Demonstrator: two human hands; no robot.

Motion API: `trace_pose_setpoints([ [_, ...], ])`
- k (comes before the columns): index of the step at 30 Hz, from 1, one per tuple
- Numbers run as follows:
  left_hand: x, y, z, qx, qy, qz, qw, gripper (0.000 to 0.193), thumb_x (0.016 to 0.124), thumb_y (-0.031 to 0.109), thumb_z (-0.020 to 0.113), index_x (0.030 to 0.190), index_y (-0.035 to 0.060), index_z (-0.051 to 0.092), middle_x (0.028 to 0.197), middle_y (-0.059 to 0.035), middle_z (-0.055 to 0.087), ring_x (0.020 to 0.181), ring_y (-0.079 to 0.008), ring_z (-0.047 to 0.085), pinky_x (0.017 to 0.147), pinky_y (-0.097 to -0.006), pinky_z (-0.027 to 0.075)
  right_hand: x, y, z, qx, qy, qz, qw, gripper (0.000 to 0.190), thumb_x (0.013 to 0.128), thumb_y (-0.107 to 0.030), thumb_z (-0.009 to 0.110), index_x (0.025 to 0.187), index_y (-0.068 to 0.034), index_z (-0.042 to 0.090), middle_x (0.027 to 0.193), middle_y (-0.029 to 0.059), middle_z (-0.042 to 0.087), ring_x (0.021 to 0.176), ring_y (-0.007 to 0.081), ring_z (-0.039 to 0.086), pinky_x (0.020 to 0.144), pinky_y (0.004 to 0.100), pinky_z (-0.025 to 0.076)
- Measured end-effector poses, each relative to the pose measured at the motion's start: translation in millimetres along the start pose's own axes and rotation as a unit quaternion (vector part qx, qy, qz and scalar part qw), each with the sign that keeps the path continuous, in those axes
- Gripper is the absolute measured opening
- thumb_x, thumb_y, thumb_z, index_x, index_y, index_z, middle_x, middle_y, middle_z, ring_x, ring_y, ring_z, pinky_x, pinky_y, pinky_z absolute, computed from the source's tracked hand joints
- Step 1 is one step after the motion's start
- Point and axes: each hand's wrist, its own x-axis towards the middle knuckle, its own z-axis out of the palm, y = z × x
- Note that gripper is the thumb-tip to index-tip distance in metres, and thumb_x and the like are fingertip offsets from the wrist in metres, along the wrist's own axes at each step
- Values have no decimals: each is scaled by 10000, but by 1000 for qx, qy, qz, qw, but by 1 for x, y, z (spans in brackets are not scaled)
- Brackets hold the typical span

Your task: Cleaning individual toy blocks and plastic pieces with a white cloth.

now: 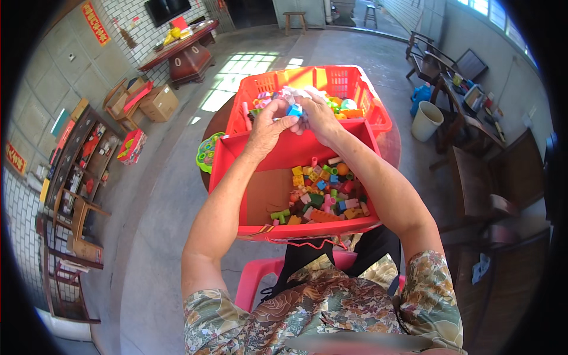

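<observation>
My left hand (271, 125) grips a small blue toy piece (294, 110) between thumb and fingers. Close against it, my right hand (318, 116) has curled fingers near the same piece; whether it grips something is hidden by the fingers and glare. Both hands are above the far wall of a red box (284, 148). Colourful plastic building blocks (321, 185) lie in the right part of this box, over its brown bottom. Behind it stands a red plastic basket (377, 104) holding more toys, among them a pale round one (349, 104) and whitish material near my fingertips.
Under the containers is a round brown table (392, 148). A green toy tray (205, 153) rests at its left edge. A pale bin (427, 120) and a blue jug (420, 94) stand at the right. A cardboard box (159, 103) sits on the floor at the left.
</observation>
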Motion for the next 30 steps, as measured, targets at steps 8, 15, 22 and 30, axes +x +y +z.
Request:
trace_pose_setpoints([
  [8, 0, -11, -7, 15, 53, -11, 998, 416, 844, 102, 698, 1220, 30, 535, 976, -34, 624, 883, -114, 599, 743, -256, 507, 0, 6, 4, 51, -3, -45, 998, 201, 951, -207, 517, 1056, -37, 499, 925, 102, 605, 756, 164, 629, 538, 275, 547],
  [15, 0, -6, 1, 111, 62, -15, 992, 472, 820, 142, 733, 1232, 34, 530, 996, -49, 632, 852, -113, 617, 712, -247, 513, 3, 18, 9, -70, 32, -94, 993, 169, 911, -108, 567, 1036, -29, 484, 903, 90, 598, 715, 139, 613, 520, 244, 516],
  [22, 0, -3, 3, 205, 41, 48, 977, 441, 720, 114, 797, 1082, 56, 553, 892, -34, 650, 800, -119, 623, 677, -270, 500, 1, 7, 5, 48, 67, -75, 994, 250, 914, -128, 565, 1120, -13, 481, 910, 81, 599, 759, 135, 589, 647, 272, 496],
  [30, -2, -8, -5, 207, 87, 64, 972, 370, 696, 44, 788, 977, 39, 547, 927, -38, 573, 781, -135, 617, 628, -275, 518, -1, 9, 6, -44, 9, -56, 997, 196, 897, -98, 592, 1029, -29, 466, 856, 38, 573, 754, 104, 554, 623, 274, 468],
])
